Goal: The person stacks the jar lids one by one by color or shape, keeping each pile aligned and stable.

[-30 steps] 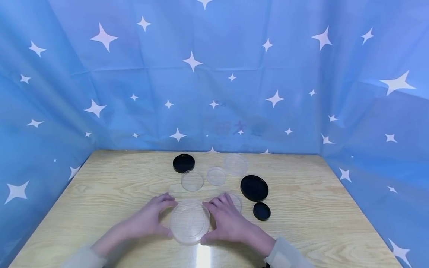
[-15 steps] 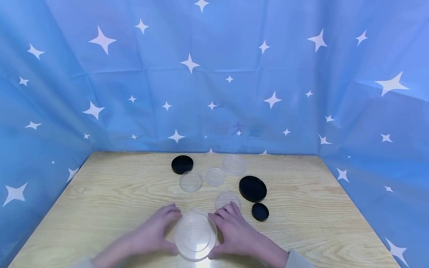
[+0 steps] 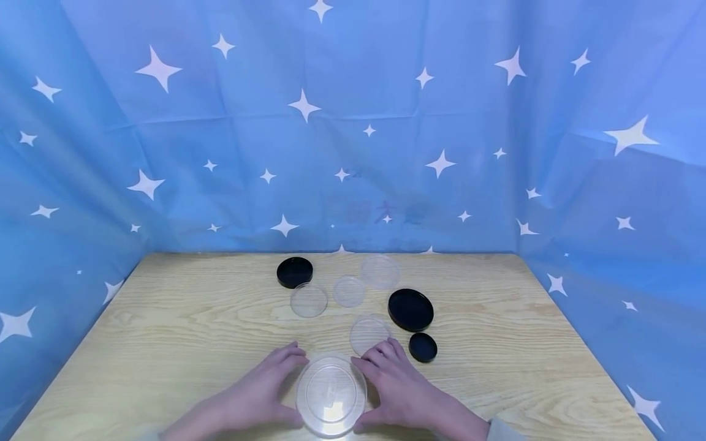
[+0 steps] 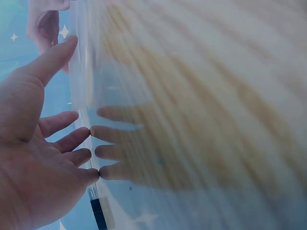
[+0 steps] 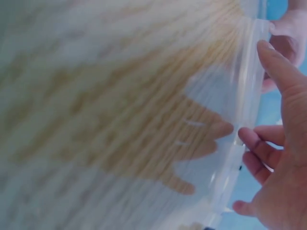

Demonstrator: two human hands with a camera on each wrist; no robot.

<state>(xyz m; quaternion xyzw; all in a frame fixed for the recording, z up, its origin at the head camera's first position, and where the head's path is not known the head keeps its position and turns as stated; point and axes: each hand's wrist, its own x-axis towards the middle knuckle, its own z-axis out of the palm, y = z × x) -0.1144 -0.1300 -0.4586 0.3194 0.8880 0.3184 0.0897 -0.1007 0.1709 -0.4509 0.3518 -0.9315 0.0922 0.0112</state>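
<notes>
A large clear round petri dish (image 3: pixel 325 392) lies flat on the wooden table close to the person, a bright reflection on it. From its left side the left hand (image 3: pixel 265 389) holds it, thumb at the near rim and fingertips at the far rim. Mirroring this on the other side is the right hand (image 3: pixel 399 392). In the left wrist view, the thumb of the left hand (image 4: pixel 45 143) touches the dish wall (image 4: pixel 81 62); its fingertips reach down to the tabletop. The right wrist view has the right hand (image 5: pixel 283 120) with its thumb against the clear wall (image 5: pixel 249 76).
Beyond the right hand lies a clear dish (image 3: pixel 368 332). Farther back are more clear dishes (image 3: pixel 309 300), (image 3: pixel 349 291) and a faint larger clear disc (image 3: pixel 380 271). Black round dishes (image 3: pixel 295 272), (image 3: pixel 410 309), (image 3: pixel 423 346) stand among them. Blue star-printed cloth (image 3: pixel 353 153) surrounds the wooden table (image 3: pixel 182 318).
Both hands have drawn the large clear petri dish toward the person and slightly right. The clear dish beyond the right hand shows more fully. The head view has shifted a little.
</notes>
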